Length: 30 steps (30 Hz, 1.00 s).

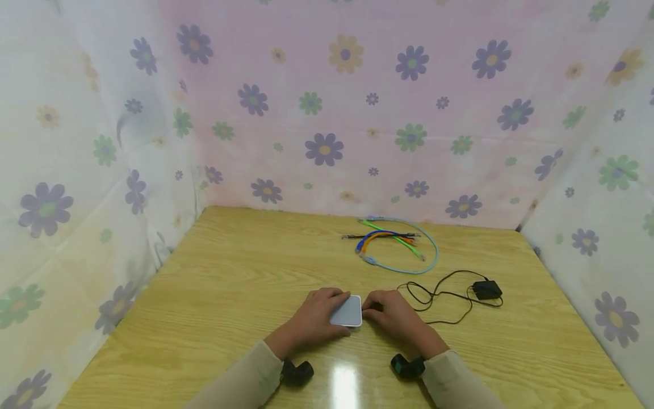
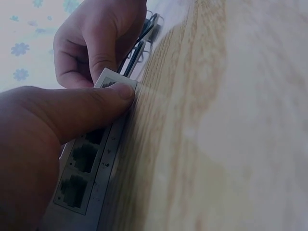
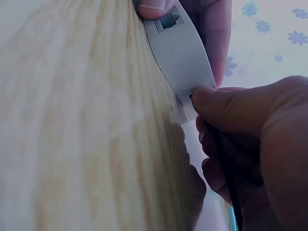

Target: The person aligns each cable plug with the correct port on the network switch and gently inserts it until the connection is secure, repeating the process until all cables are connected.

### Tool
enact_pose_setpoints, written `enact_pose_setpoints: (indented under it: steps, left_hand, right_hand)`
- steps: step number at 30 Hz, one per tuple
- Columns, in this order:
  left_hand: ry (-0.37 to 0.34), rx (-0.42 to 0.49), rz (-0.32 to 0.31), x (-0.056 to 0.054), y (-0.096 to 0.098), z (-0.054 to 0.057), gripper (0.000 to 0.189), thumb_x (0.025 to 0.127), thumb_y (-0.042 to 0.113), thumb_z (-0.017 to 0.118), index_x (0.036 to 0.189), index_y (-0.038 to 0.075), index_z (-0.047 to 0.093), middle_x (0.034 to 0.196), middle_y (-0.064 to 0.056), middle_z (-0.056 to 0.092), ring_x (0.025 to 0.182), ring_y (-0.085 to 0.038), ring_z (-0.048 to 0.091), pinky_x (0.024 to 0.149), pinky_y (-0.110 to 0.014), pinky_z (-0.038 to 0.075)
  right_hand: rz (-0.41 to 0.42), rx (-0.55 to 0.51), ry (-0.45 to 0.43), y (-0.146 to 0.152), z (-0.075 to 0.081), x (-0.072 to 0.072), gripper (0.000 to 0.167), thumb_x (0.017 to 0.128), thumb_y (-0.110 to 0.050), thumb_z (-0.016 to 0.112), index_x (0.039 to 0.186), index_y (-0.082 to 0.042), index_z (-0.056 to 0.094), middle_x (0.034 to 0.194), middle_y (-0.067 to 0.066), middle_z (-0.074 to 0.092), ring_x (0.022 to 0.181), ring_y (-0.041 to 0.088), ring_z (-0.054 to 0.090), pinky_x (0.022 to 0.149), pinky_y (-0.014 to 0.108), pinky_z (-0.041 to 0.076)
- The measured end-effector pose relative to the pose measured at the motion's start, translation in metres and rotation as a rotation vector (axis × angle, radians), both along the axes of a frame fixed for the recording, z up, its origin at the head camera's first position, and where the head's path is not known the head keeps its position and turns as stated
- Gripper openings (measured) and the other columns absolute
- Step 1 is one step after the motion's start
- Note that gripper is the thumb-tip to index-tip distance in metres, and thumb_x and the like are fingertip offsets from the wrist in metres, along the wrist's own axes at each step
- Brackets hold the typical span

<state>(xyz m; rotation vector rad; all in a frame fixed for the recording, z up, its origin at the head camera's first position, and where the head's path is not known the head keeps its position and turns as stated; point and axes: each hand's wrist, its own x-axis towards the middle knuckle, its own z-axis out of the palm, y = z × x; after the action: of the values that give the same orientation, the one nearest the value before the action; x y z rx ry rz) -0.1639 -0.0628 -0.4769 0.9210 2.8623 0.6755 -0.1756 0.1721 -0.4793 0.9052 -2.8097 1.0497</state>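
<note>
A small white network switch (image 1: 348, 312) lies at the front middle of the table. My left hand (image 1: 314, 319) grips it from the left, thumb along the port side. Rows of Ethernet ports (image 2: 73, 191) show in the left wrist view, partly covered by that thumb. At the switch's right end, my right hand (image 1: 397, 317) pinches the end of a black power cable (image 3: 224, 161) between thumb and fingers. The fingertips are right at the switch's end wall (image 3: 180, 60) in the right wrist view. The plug itself is hidden by the thumb.
To the right sits a black power adapter (image 1: 487, 289) with its thin cord looped on the wooden table (image 1: 230, 272). Several network cables, among them a light blue cable (image 1: 437, 250) and a green cable (image 1: 416, 252), lie farther back. Flowered cloth (image 1: 327, 113) hangs behind and at both sides.
</note>
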Motion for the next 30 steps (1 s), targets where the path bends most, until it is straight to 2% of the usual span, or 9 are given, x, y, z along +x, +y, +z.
enact_pose_setpoints:
  steps: [5,11,20,25,30]
  left_hand:
    - [0.007,0.012,-0.007,-0.003,-0.001,0.000,0.076,0.082,0.050,0.072,0.145,0.017,0.046,0.139,-0.003,0.052,0.127,-0.022,0.047,0.104,-0.045,0.035]
    - [0.019,0.035,-0.021,-0.007,-0.005,-0.002,0.077,0.080,0.050,0.075,0.144,0.017,0.049,0.137,-0.002,0.053,0.121,-0.021,0.051,0.098,-0.041,0.041]
    - [-0.057,0.051,-0.009,-0.008,-0.009,0.003,0.079,0.078,0.051,0.076,0.144,0.017,0.048,0.138,-0.002,0.051,0.119,-0.021,0.050,0.093,-0.038,0.044]
    - [-0.072,0.053,-0.019,-0.010,-0.011,0.004,0.079,0.077,0.048,0.078,0.144,0.017,0.049,0.137,-0.002,0.050,0.120,-0.020,0.048,0.095,-0.037,0.044]
    - [-0.044,0.047,-0.020,-0.012,-0.015,0.002,0.080,0.077,0.048,0.079,0.143,0.016,0.049,0.136,-0.003,0.052,0.119,-0.020,0.050,0.094,-0.037,0.045]
  right_hand:
    - [-0.001,0.007,0.007,-0.001,0.001,-0.001,0.006,0.090,-0.030,0.068,0.086,-0.026,0.071,0.089,-0.014,0.070,0.084,0.002,0.064,0.075,0.023,0.051]
    - [0.004,0.015,0.004,-0.002,0.002,-0.001,0.009,0.089,-0.032,0.069,0.086,-0.024,0.071,0.088,-0.014,0.070,0.083,0.001,0.064,0.075,0.023,0.051]
    - [0.002,0.049,0.001,-0.004,0.002,0.001,0.015,0.090,-0.035,0.067,0.085,-0.021,0.070,0.089,-0.016,0.069,0.084,0.001,0.063,0.076,0.024,0.050]
    - [-0.002,0.056,0.018,-0.005,0.003,0.003,0.013,0.089,-0.033,0.069,0.086,-0.020,0.071,0.088,-0.014,0.069,0.083,0.002,0.063,0.076,0.024,0.050]
    - [0.005,0.047,0.034,-0.007,0.003,0.005,0.005,0.089,-0.023,0.071,0.092,-0.020,0.072,0.091,-0.011,0.070,0.080,0.002,0.060,0.071,0.023,0.049]
